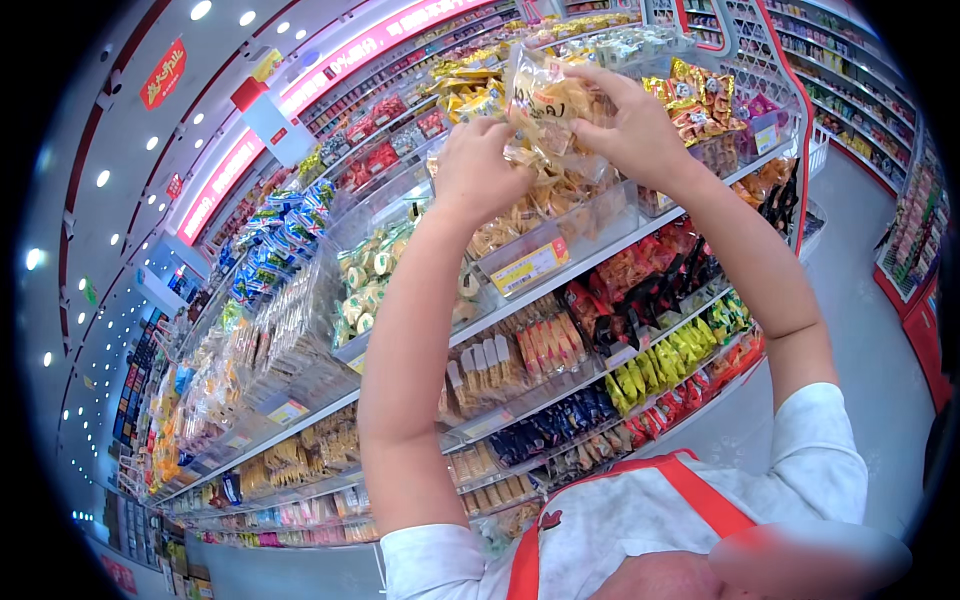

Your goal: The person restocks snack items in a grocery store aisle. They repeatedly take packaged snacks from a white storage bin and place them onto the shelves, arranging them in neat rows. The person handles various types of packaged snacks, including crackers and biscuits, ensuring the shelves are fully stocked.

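Note:
My right hand (637,131) grips a clear plastic snack packet (551,97) by its right side, thumb in front. Pale yellow pieces fill the packet, and its front bears dark writing. At the packet's lower left is my left hand (484,172), its fingers curled; the back of the hand hides whether they pinch anything. Both hands are over a clear plastic bin (600,210) heaped with similar packets (559,195). On the bin's front sits a yellow and white price label (529,270).
Left of that bin are green-and-cream wrapped sweets (367,281) and blue packets (281,229). Gold packets (694,101) stand to the right. Lower shelves hold yellow-green packets (664,367) and dark blue ones (555,424). A red-edged mesh end panel (799,112) borders the aisle floor (862,285).

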Demonstrator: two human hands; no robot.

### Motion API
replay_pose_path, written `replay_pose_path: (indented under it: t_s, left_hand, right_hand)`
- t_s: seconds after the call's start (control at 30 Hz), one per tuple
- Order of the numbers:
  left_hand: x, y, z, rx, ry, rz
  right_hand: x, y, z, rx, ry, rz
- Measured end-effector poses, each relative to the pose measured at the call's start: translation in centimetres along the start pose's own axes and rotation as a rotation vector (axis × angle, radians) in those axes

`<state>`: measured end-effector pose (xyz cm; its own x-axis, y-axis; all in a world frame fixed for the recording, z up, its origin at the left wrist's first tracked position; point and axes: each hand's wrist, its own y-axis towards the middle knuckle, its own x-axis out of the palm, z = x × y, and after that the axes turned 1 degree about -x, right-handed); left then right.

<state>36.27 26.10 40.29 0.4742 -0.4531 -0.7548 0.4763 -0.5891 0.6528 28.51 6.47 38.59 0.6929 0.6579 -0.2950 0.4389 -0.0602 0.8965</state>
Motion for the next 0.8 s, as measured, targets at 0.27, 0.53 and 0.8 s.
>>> replay_pose_path:
  t_s: [0.27,0.53,0.8]
  left_hand:
    - [1.8,1.4,1.9,-0.209,0.445,-0.362]
    - [5.5,1.7,-2.9,0.104,0.654,-0.070]
    - [5.5,1.1,-5.8,-0.078,0.312,0.092]
  right_hand:
    - [3.1,-0.2,0.3,-0.011,-0.427,-0.151]
    - [7.8,3.7,0.8,-0.004,-0.570,-0.309]
    - [10.6,4.7,1.4,0.021,-0.749,-0.624]
